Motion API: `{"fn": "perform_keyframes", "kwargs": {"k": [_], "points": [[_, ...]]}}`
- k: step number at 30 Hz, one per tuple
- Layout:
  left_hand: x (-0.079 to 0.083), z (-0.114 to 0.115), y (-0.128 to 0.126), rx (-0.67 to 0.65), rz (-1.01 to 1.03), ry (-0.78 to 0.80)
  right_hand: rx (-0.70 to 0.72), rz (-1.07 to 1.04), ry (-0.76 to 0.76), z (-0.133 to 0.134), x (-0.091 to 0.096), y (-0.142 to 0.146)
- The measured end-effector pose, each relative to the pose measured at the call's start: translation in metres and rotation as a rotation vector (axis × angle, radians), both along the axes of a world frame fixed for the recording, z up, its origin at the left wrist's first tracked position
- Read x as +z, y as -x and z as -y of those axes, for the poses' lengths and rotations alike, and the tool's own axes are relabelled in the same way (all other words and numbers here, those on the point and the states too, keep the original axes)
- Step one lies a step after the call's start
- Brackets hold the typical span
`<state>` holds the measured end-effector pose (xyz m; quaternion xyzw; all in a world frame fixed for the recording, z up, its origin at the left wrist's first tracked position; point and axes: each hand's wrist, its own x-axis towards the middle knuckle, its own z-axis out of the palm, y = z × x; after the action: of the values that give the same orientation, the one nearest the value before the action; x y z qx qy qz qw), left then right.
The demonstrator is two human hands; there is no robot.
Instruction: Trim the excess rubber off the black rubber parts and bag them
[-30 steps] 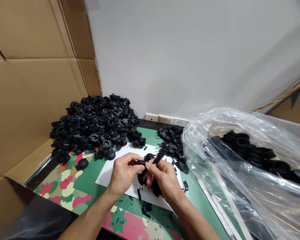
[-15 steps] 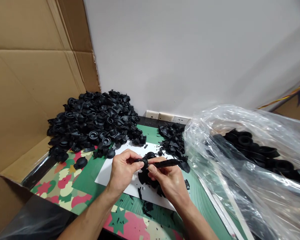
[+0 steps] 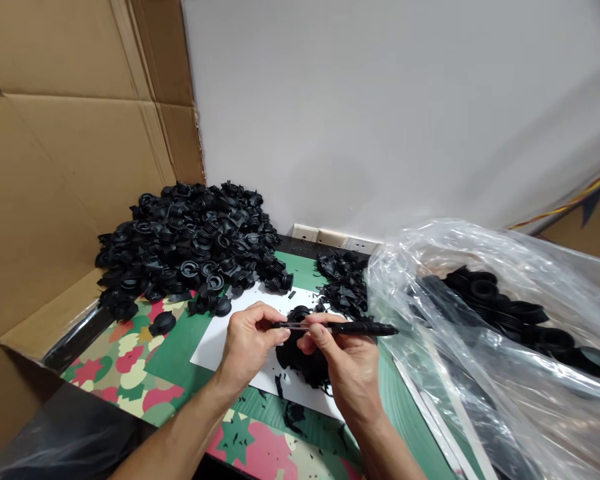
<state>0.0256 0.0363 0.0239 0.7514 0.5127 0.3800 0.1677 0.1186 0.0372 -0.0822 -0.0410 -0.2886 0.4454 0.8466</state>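
Note:
My left hand (image 3: pixel 247 343) pinches a small black rubber piece (image 3: pixel 282 325) between thumb and fingers; most of it is hidden. My right hand (image 3: pixel 353 367) grips a slim pen-like tool with a black-wrapped handle (image 3: pixel 367 328). The tool's thin, shiny shaft points left and meets the piece at my left fingertips. Below both hands, black rubber parts and trimmings (image 3: pixel 300 357) lie heaped on a white sheet (image 3: pixel 220 343).
A large pile of ribbed black rubber parts (image 3: pixel 190 247) stands back left, beside a cardboard wall (image 3: pixel 70 147). Black scraps (image 3: pixel 344 280) are heaped near the wall sockets (image 3: pixel 330 238). On the right, a clear plastic bag (image 3: pixel 400 267) holds more rubber parts (image 3: pixel 510 313).
My right hand and the tool have shifted right, away from my left hand, baring the thin shaft. The round black part seen upright at my left fingertips no longer shows there.

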Motion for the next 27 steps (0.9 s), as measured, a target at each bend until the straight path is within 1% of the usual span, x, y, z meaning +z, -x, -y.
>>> {"fn": "perform_keyframes", "kwargs": {"k": [4,9,12,14,17,19,21,22,23,24,25,27], "points": [[0.001,0.002,0.0,-0.013,-0.009,-0.003,-0.023,-0.007,-0.025,0.0,0.001,0.001],[0.002,0.002,0.0,-0.04,-0.037,-0.036,-0.04,0.007,-0.019,-0.001,0.0,0.002],[0.002,0.002,0.0,-0.03,-0.043,-0.03,-0.091,0.047,-0.028,-0.001,0.0,0.002],[0.002,0.001,0.001,-0.026,-0.045,-0.028,-0.213,0.095,-0.056,0.001,0.001,0.003],[-0.002,0.0,0.004,-0.031,-0.049,-0.027,-0.532,0.22,-0.171,0.006,0.003,0.002],[-0.005,0.0,0.007,-0.082,-0.086,-0.043,-0.758,0.365,-0.209,0.008,0.002,0.0],[-0.007,0.002,0.008,-0.159,-0.13,-0.08,-0.968,0.476,-0.152,0.006,-0.001,-0.005],[-0.007,0.003,0.008,-0.192,-0.144,-0.104,-1.052,0.474,-0.105,0.004,-0.003,-0.008],[-0.007,0.003,0.007,-0.211,-0.145,-0.125,-1.093,0.44,-0.055,0.001,-0.006,-0.011],[-0.007,0.004,0.007,-0.213,-0.134,-0.139,-1.083,0.376,-0.009,-0.002,-0.009,-0.014],[-0.006,0.004,0.006,-0.203,-0.115,-0.145,-1.017,0.301,0.032,-0.005,-0.012,-0.016],[-0.003,0.004,0.004,-0.173,-0.075,-0.125,-0.797,0.17,0.131,-0.009,-0.016,-0.019]]}}
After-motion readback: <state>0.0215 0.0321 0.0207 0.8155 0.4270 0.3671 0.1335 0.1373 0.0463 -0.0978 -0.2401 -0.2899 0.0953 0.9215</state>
